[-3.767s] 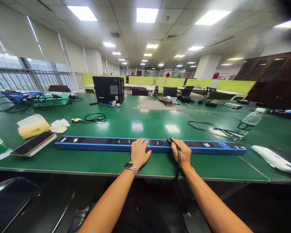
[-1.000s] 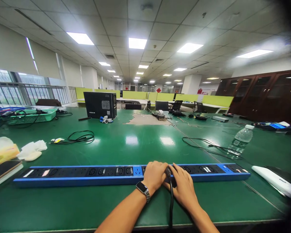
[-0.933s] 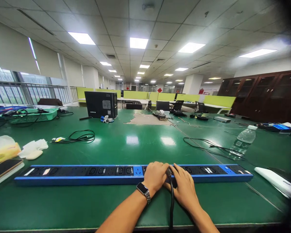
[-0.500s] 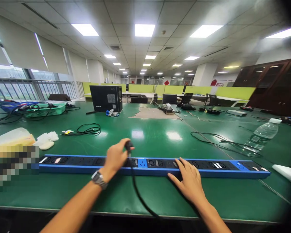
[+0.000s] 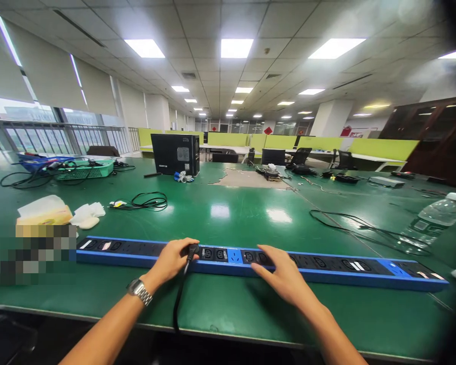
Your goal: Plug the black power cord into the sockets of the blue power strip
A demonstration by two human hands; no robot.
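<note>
A long blue power strip (image 5: 220, 268) with black sockets lies across the green table in front of me. Thumb and fingers of my left hand (image 5: 172, 261), which wears a metal watch, close on a black plug (image 5: 192, 250) at the strip's sockets, left of the blue socket section. Whether the plug sits fully in a socket is hidden. From it a black cord (image 5: 179, 296) hangs down towards the table's front edge. My right hand (image 5: 283, 271) is open over the strip right of that section, thumb and fingers apart; I cannot tell how firmly it touches.
Tissues in a yellow pack (image 5: 45, 213) lie at the left, near a coiled black cable (image 5: 150, 201). Further back are a green basket (image 5: 85, 171) with cables and a black computer case (image 5: 176, 154). A plastic bottle (image 5: 433, 223) and loose cable (image 5: 349, 223) are at the right.
My left hand has lowered the plug from above the strip to its sockets. My right hand has shifted left along the strip. The view has turned slightly left.
</note>
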